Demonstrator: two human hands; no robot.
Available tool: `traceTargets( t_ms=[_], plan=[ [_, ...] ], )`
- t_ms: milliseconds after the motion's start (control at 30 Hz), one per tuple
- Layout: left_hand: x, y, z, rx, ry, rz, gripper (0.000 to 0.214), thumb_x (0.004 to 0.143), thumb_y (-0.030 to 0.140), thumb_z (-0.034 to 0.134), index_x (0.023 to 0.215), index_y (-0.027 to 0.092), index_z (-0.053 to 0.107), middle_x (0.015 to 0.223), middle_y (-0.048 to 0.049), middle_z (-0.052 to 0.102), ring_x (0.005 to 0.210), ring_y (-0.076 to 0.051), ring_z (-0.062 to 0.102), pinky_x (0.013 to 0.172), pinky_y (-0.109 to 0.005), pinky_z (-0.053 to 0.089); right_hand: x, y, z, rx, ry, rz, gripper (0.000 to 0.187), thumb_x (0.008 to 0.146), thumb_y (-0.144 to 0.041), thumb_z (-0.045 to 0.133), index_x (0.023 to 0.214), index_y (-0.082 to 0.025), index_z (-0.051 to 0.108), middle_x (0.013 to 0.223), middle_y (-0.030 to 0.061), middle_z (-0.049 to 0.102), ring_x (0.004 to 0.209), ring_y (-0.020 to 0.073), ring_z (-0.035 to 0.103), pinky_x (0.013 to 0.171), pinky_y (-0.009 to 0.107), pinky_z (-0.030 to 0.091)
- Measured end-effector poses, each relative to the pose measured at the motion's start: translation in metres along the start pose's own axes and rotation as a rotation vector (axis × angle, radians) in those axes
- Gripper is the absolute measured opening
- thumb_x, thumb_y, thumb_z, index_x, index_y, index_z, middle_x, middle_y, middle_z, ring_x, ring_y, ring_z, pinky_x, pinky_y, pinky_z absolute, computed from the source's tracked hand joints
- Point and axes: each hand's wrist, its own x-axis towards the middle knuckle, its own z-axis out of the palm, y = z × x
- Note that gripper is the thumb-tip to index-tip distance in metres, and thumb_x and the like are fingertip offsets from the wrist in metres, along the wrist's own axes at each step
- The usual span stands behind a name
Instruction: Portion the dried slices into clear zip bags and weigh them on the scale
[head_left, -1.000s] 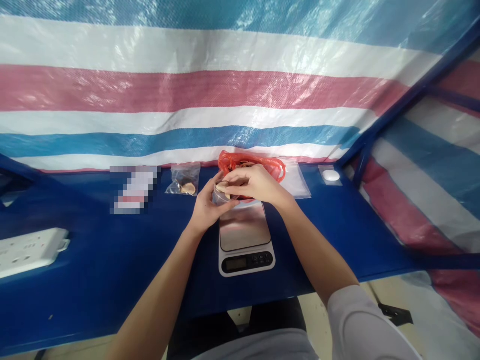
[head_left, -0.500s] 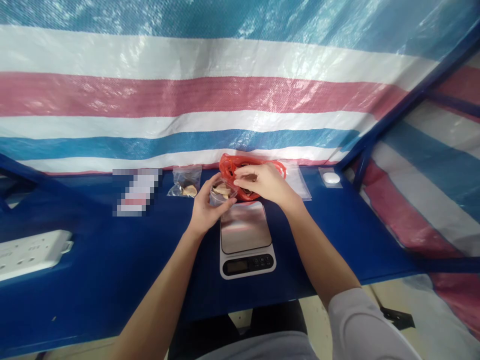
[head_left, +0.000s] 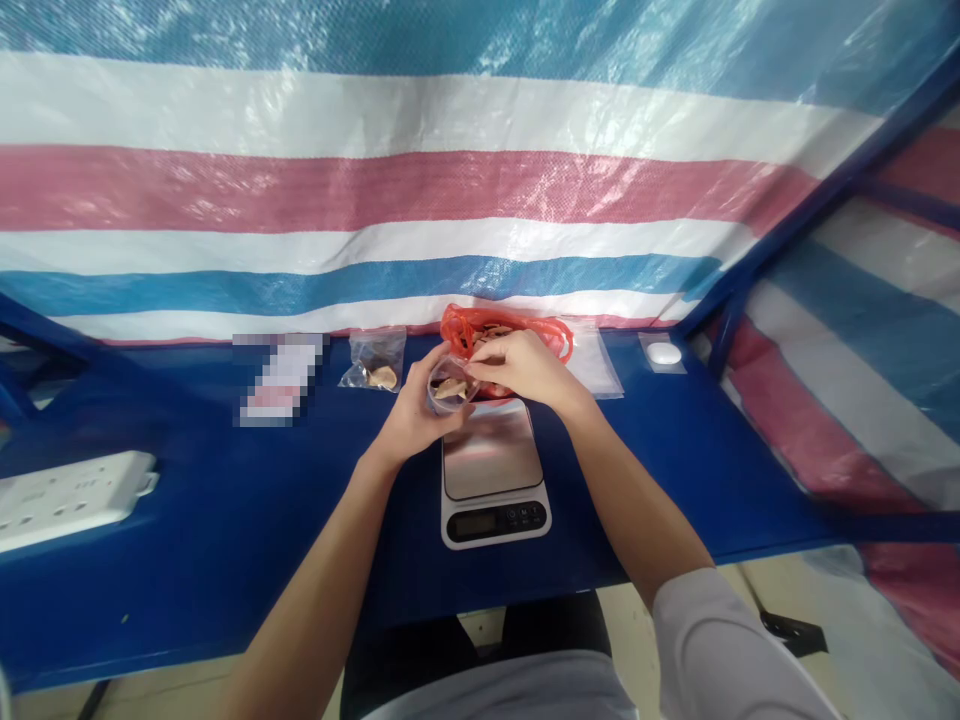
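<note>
**Left hand** (head_left: 411,418): your grip is curled around a clear plastic cup (head_left: 442,392), which sits tilted with its mouth turned toward your other hand, an angle that leaves the opening within reach of those fingers. The cup is held in the air, over the far end of the digital kitchen scale (head_left: 493,452) and not resting on it.

**Right hand** (head_left: 521,365): your grip is drawn together, fingertips (head_left: 476,367) at the cup's rim. Whether they pinch anything, you cannot tell from this view.

**Cup contents:** tan, dried-looking slices (head_left: 451,389), kind uncertain.

**Directly beyond your hands:** a red plastic bag (head_left: 457,330) with similar slices showing at its mouth, placed close behind the cup, with a flat clear plastic bag (head_left: 598,368) partly beneath it.

**To the left of the hands:** a small clear zip bag (head_left: 371,355) holding a few slices, then a pixelated, unreadable item (head_left: 281,378).

**Further out on the blue tabletop** (head_left: 187,540): a white power strip (head_left: 64,495) at the left edge and a small white round object (head_left: 664,353) on a clear square at the right.

**Behind everything:** a striped woven tarpaulin (head_left: 375,190) stretched over a blue frame (head_left: 825,215).
</note>
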Motion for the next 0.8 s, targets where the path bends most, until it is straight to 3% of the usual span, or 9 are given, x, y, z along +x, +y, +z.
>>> traceTargets(
  t_ms=[167,333,567,700,800],
  plan=[
    [0.006,0.007,-0.015,0.1,-0.063,0.012,0.091,0.073,0.038,0.086,0.153,0.026,0.043,0.137,-0.0132,0.059,0.13,-0.033,0.056,0.114,-0.051,0.045,0.003,-0.001,0.005,-0.008,0.082,-0.02,0.025,0.094,-0.037,0.065,0.088,-0.019,0.081,0.075,0.0032,0.075,0.067,0.0154,0.068,0.064,0.027,0.047],
    [0.015,0.016,-0.019,-0.001,-0.113,0.0,0.095,0.075,0.041,0.085,0.155,0.024,0.036,0.15,-0.016,0.052,0.136,-0.034,0.054,0.115,-0.05,0.044,0.008,-0.002,0.011,-0.014,0.147,-0.013,0.022,0.093,-0.038,0.069,0.09,-0.021,0.082,0.084,0.0048,0.078,0.078,0.0186,0.071,0.069,0.027,0.051],
    [0.019,0.009,-0.031,0.037,-0.163,0.034,0.087,0.077,0.034,0.079,0.154,0.021,0.039,0.14,-0.0162,0.06,0.127,-0.032,0.062,0.111,-0.047,0.049,0.009,-0.016,-0.003,-0.129,0.071,-0.009,0.02,0.092,-0.03,0.067,0.082,-0.02,0.081,0.076,0.0022,0.076,0.068,0.0156,0.068,0.063,0.025,0.043],
    [0.021,0.012,-0.036,0.128,-0.149,0.023,0.09,0.074,0.041,0.083,0.152,0.022,0.043,0.151,-0.016,0.052,0.139,-0.034,0.052,0.118,-0.05,0.041,0.009,-0.026,-0.008,-0.203,0.082,0.006,0.022,0.093,-0.032,0.065,0.083,-0.02,0.081,0.073,0.0024,0.076,0.065,0.0151,0.065,0.06,0.026,0.039],
    [0.023,0.018,-0.03,0.063,-0.092,-0.006,0.091,0.072,0.047,0.085,0.15,0.022,0.047,0.147,-0.0159,0.057,0.135,-0.034,0.056,0.116,-0.049,0.043,0.01,-0.029,-0.006,-0.264,0.066,0.027,0.022,0.093,-0.031,0.065,0.083,-0.021,0.082,0.076,0.0026,0.076,0.067,0.0153,0.065,0.06,0.026,0.037]
  ],
)
